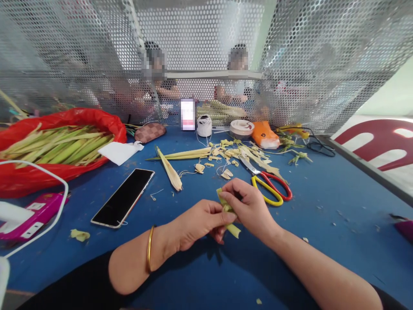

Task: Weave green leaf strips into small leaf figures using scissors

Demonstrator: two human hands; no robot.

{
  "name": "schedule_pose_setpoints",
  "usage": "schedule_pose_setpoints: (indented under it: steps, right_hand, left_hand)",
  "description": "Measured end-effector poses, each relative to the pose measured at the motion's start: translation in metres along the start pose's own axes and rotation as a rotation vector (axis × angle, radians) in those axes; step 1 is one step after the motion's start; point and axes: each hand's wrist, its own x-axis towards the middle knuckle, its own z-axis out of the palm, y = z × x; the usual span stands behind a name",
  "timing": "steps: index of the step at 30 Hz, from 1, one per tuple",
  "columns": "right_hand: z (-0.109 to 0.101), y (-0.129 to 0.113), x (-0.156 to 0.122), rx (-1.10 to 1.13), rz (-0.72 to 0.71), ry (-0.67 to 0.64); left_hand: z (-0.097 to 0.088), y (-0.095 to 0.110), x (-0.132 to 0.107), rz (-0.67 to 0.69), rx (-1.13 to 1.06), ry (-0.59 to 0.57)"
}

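Between my two hands is a small piece of pale green corn husk (233,230), folded or bunched near its middle. My left hand (206,221) pinches it from the left, thumb on top. My right hand (247,202) grips its upper end with thumb and fingertips. Scissors (271,188) with one yellow and one red handle lie just beyond my right hand, blades apart. Past my hands are a loose husk leaf (170,170), long husk strips (187,154) and a scatter of cut husk scraps (226,150) with bits of white thread.
A red plastic bag (106,118) of husks stands left, near a black-screened phone (124,198) and a magenta device (38,215). At the back are a lit phone (187,114), thread spool (204,125), tape roll (241,128) and orange packet (265,134). People sit behind the perforated metal screen (200,34).
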Motion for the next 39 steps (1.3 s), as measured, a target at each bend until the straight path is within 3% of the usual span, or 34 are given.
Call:
schedule_pose_setpoints:
  steps: [4,8,11,14,20,25,27,30,32,39]
  right_hand:
    - [0.003,-0.002,0.0,0.153,0.156,-0.016]
    - [-0.001,-0.006,0.005,0.306,0.309,-0.017]
    - [-0.006,-0.008,0.008,0.294,0.311,-0.038]
    - [-0.005,-0.008,0.007,0.286,0.33,-0.067]
    - [0.003,-0.002,0.004,0.321,0.299,0.071]
    - [0.002,0.003,0.008,0.366,0.318,0.153]
    - [0.002,0.0,0.006,0.361,0.363,0.099]
    - [0.009,-0.008,-0.002,0.349,0.385,-0.104]
    - [0.015,-0.012,-0.008,0.427,0.402,-0.164]
    - [0.025,-0.011,-0.015,0.623,0.544,-0.055]
  left_hand:
    - [0.004,-0.001,-0.001,-0.004,0.01,-0.007]
    - [0.0,0.0,0.002,0.028,-0.019,0.135]
    - [-0.004,0.001,0.004,0.06,-0.051,0.24]
    - [-0.005,0.003,0.004,0.056,-0.034,0.262]
    - [-0.003,0.004,0.003,0.042,-0.052,0.19]
    - [-0.008,0.004,0.005,0.095,-0.248,0.295]
    - [-0.012,0.005,0.007,0.16,-0.335,0.393]
    - [-0.013,0.005,0.009,0.258,-0.401,0.477]
    - [-0.009,0.003,0.01,0.285,-0.409,0.446]
    - [0.005,-0.003,0.011,0.278,-0.373,0.284]
